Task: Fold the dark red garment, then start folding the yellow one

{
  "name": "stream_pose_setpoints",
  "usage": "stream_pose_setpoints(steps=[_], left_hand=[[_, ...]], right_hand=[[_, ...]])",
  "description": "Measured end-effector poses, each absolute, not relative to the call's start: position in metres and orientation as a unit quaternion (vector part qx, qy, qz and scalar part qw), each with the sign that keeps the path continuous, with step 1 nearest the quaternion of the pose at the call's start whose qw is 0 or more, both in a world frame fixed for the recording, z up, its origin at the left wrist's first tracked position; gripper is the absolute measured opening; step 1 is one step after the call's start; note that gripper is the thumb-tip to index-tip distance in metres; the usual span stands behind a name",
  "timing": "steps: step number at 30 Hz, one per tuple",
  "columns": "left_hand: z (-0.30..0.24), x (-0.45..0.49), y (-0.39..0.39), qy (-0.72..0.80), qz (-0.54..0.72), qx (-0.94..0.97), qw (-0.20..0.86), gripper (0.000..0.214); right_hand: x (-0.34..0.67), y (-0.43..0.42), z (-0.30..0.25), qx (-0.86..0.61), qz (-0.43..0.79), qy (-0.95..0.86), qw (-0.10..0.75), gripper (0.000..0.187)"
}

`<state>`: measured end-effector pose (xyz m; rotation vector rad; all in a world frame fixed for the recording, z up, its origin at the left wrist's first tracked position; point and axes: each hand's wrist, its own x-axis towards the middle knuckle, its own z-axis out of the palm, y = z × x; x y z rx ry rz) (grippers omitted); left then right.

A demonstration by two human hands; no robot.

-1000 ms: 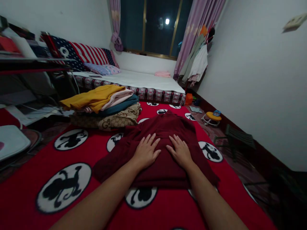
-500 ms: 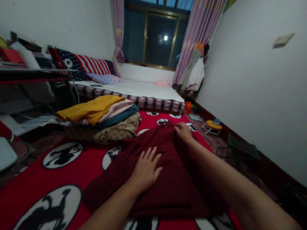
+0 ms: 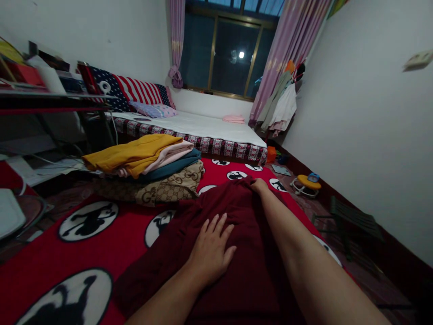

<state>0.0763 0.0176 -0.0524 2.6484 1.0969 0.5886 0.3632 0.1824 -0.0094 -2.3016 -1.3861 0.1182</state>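
Note:
A dark maroon garment [image 3: 250,262] lies spread over a red blanket [image 3: 135,257] patterned with white ovals and black figures. My left hand [image 3: 214,246] rests flat on the middle of the garment, fingers spread. At the garment's far right edge, my right hand [image 3: 260,186] pinches the cloth; its fingertips are partly hidden. Beyond my left hand sits a stack of folded clothes: a yellow one [image 3: 135,151] on top, then a pale pink one [image 3: 169,155] and a teal one [image 3: 177,166], over a brown patterned cloth [image 3: 172,185].
A low bed [image 3: 203,126] with a white cover stands under the window. On the right are a yellow-topped stool [image 3: 307,182] and a dark folding seat [image 3: 355,219]. A cluttered desk [image 3: 57,101] is at the left, with a chair [image 3: 11,212] in front.
The view has tilted and shifted slightly left, so the room appears further right. My right hand has moved a little with the garment's edge in it; my left hand stays flat on the cloth.

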Motion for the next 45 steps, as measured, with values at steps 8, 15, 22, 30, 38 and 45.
stream_pose_setpoints(steps=[8,15,22,30,38,45], left_hand=[[-0.052,0.076,0.020,0.373,0.225,0.892,0.122,0.053],[-0.052,0.077,0.027,0.396,0.399,0.817,0.128,0.056],[-0.054,0.079,0.028,0.404,0.415,0.809,0.102,0.055],[-0.058,0.078,0.029,0.395,0.388,0.827,0.095,0.027],[-0.052,0.074,0.028,0.364,0.374,0.843,0.127,0.022],[-0.047,0.073,0.033,0.364,0.518,0.753,0.180,0.044]], right_hand=[[0.342,0.153,0.062,-0.751,-0.143,-0.515,0.387,0.021],[0.313,0.033,0.075,-0.525,-0.213,-0.732,0.379,0.020],[0.295,-0.065,0.038,-0.636,-0.028,-0.764,0.105,0.027],[0.295,0.003,0.029,-0.742,-0.065,-0.605,0.282,0.047],[0.310,0.046,0.018,-0.748,-0.007,-0.527,0.404,0.028],[0.275,-0.047,0.071,-0.571,-0.010,-0.596,0.564,0.015]])
